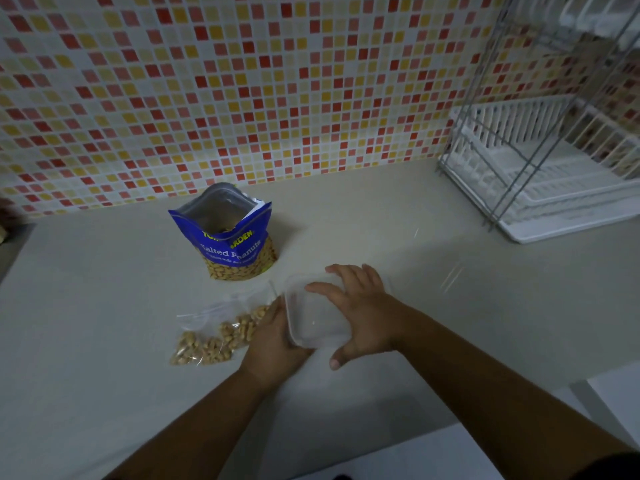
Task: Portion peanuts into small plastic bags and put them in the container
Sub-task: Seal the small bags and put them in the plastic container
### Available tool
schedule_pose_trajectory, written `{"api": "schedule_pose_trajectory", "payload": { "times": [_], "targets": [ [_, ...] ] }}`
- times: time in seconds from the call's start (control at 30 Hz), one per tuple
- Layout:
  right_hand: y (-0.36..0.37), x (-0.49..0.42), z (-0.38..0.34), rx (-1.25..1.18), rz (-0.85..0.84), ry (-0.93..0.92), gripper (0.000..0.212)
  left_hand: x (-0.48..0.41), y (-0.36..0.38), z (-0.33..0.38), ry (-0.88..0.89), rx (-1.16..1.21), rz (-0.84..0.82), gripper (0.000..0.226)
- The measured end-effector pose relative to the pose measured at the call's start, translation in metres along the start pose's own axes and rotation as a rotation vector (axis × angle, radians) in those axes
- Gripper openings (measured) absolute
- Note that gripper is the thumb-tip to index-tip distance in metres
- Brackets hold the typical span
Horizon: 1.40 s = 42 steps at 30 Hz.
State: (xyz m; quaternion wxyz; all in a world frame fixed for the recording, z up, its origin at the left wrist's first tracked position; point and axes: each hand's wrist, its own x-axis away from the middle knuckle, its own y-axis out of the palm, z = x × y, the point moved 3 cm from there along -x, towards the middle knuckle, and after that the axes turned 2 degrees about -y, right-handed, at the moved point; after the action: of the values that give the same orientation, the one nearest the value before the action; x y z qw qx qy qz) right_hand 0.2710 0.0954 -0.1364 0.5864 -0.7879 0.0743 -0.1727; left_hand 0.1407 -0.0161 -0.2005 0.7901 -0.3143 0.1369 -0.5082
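Observation:
A clear plastic container sits on the pale counter between my hands. My right hand lies across its top, fingers spread over the far edge and thumb hooked at the near side. My left hand holds its left side. Just left of the container lie small clear bags filled with peanuts. Behind them stands a blue pouch of salted peanuts, its top open. Whether the container has a lid on it is unclear.
A white dish rack with a metal frame stands at the back right against the mosaic tile wall. The counter's front edge runs along the lower right, with white cabinet fronts below.

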Motion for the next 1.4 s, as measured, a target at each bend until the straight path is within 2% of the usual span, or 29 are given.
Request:
{"api": "schedule_pose_trajectory", "payload": {
  "times": [0.1, 0.2, 0.23, 0.3, 0.37, 0.53, 0.67, 0.8, 1.0, 1.3, 1.4],
  "targets": [
    [0.001, 0.013, -0.014, -0.002, -0.027, -0.069, 0.114, 0.001, -0.003, 0.002, -0.024, -0.054, -0.038, 0.092],
    [0.008, 0.028, -0.027, 0.013, -0.061, -0.137, 0.112, -0.001, -0.010, 0.002, -0.020, -0.143, 0.061, 0.066],
    [0.011, 0.033, -0.031, 0.016, -0.075, -0.158, 0.113, -0.004, -0.009, -0.001, -0.024, -0.156, 0.008, 0.069],
    [0.017, 0.041, -0.036, 0.031, -0.081, -0.204, 0.115, -0.011, -0.007, -0.002, 0.051, -0.229, -0.043, 0.100],
    [0.024, 0.047, -0.039, 0.070, -0.070, -0.257, 0.114, -0.012, -0.008, -0.002, 0.027, -0.205, -0.053, 0.121],
    [0.048, 0.054, -0.038, 0.116, -0.115, -0.294, 0.111, -0.015, -0.010, 0.000, -0.001, -0.219, -0.002, 0.113],
    [0.069, 0.046, -0.031, 0.095, -0.139, -0.199, 0.109, -0.016, -0.009, -0.003, -0.018, -0.222, -0.020, 0.101],
    [0.079, 0.036, -0.023, 0.038, -0.093, -0.093, 0.115, -0.018, -0.008, -0.004, -0.045, -0.208, -0.027, 0.116],
    [0.089, 0.031, -0.021, 0.046, -0.005, -0.072, 0.112, -0.017, -0.011, 0.001, -0.061, -0.190, 0.002, 0.115],
    [0.092, 0.029, -0.023, -0.015, 0.153, -0.109, 0.081, -0.014, -0.012, 0.004, -0.047, -0.196, -0.020, 0.099],
    [0.087, 0.030, -0.026, -0.043, 0.264, -0.113, 0.067, -0.010, -0.014, 0.009, -0.058, -0.192, -0.038, 0.107]
  ]
}}
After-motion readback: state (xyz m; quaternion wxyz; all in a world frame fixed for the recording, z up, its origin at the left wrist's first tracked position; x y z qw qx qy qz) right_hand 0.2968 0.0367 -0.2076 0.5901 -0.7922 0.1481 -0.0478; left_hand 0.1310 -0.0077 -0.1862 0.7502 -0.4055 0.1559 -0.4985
